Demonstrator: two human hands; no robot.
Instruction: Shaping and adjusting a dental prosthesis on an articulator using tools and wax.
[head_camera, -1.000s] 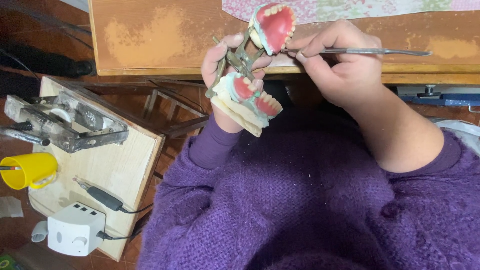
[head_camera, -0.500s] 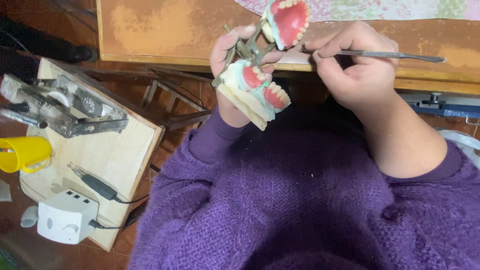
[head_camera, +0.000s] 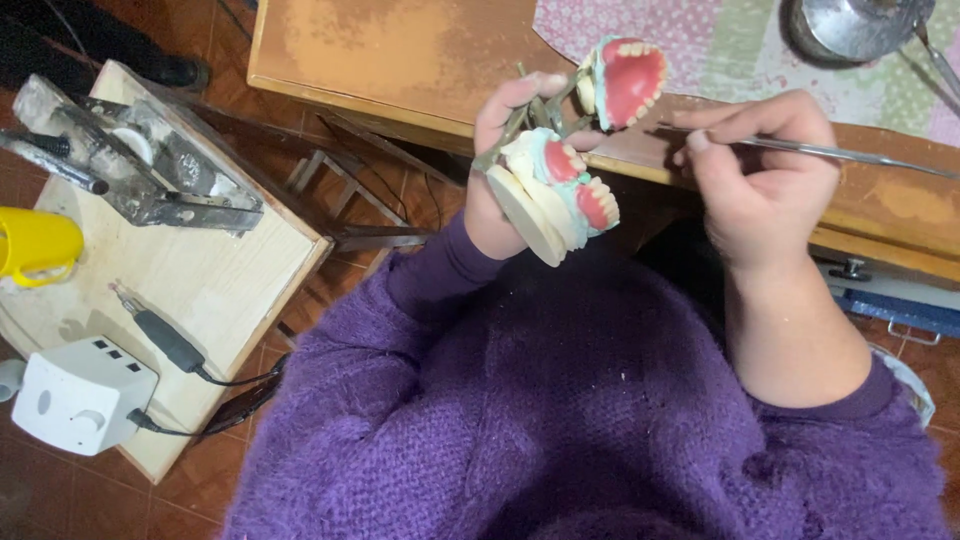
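Dentures (head_camera: 575, 150) on a hinged metal frame sit opened in the left hand (head_camera: 505, 170), fingers wrapped around the frame, held above the lap near the desk (head_camera: 400, 50) edge. Right hand (head_camera: 765, 175) pinches a thin metal tool (head_camera: 830, 152), its tip just beside the upper teeth.

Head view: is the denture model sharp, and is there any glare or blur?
Head view: denture model reasonably sharp in the left hand; soft even light, no hard shadows; mild glare on the metal bowl; thin tool in the right hand slightly soft.
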